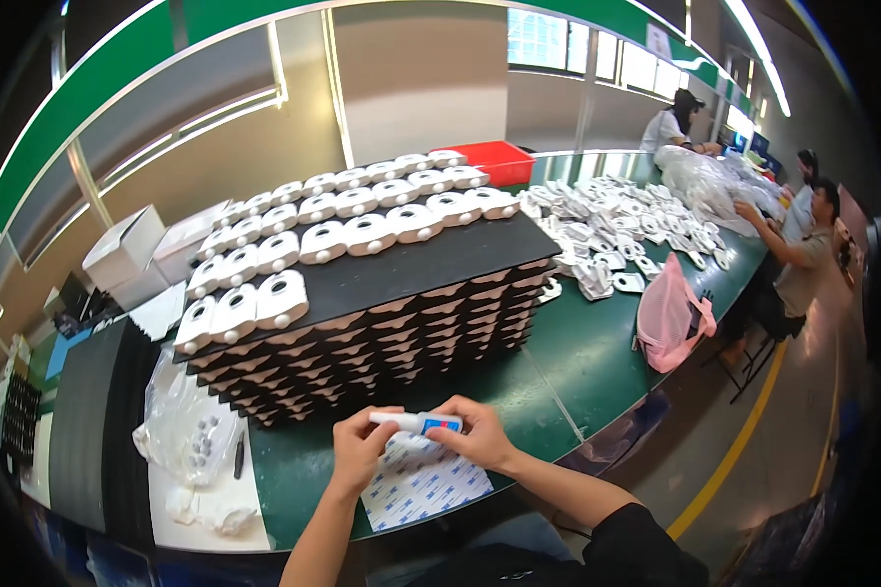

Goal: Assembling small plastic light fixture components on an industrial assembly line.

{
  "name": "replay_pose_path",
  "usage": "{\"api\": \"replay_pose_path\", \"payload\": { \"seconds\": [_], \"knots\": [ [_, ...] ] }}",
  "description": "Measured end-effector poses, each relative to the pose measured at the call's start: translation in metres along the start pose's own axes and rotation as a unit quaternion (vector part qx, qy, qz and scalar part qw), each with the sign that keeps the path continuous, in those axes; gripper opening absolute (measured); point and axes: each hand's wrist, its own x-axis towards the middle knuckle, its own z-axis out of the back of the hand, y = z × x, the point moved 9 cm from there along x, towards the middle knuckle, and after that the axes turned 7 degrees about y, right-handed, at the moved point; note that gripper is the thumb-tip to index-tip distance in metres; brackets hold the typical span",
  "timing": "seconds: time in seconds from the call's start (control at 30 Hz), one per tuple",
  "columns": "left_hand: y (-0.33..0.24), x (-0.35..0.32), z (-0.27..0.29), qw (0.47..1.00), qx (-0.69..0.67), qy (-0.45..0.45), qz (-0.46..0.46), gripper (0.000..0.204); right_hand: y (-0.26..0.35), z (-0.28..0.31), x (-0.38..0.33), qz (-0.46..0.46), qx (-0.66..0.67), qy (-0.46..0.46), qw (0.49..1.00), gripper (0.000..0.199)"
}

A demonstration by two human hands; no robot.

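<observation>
Both hands hold a small white tube with a blue label [417, 422] level between them: the left hand [359, 448] pinches its white end, the right hand [480, 436] grips the labelled end. Just below the fingers lies a white sheet of adhesive pads [426, 481] on the green table [578, 352]. Beyond the fingertips a stack of black trays [382, 323] carries rows of white plastic housings [347, 217]. Left of the left hand lies a clear plastic bag [186, 426]; far beyond, a red bin [499, 159].
</observation>
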Motion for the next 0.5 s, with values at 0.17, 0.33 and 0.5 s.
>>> {"api": "replay_pose_path", "payload": {
  "seconds": [0.17,0.33,0.5],
  "knots": [
    [-0.027,-0.011,-0.019,0.982,0.099,0.059,-0.148,0.017,-0.027,-0.010,-0.006,-0.132,0.179,0.121,0.968,0.023],
    [-0.050,-0.026,-0.033,0.968,0.112,0.087,-0.206,0.024,-0.041,-0.019,-0.005,-0.135,0.233,0.171,0.948,0.025],
    [-0.079,-0.060,0.013,0.976,0.157,-0.020,-0.148,0.018,-0.025,0.010,0.004,0.002,0.259,0.046,0.965,0.028]
  ]
}}
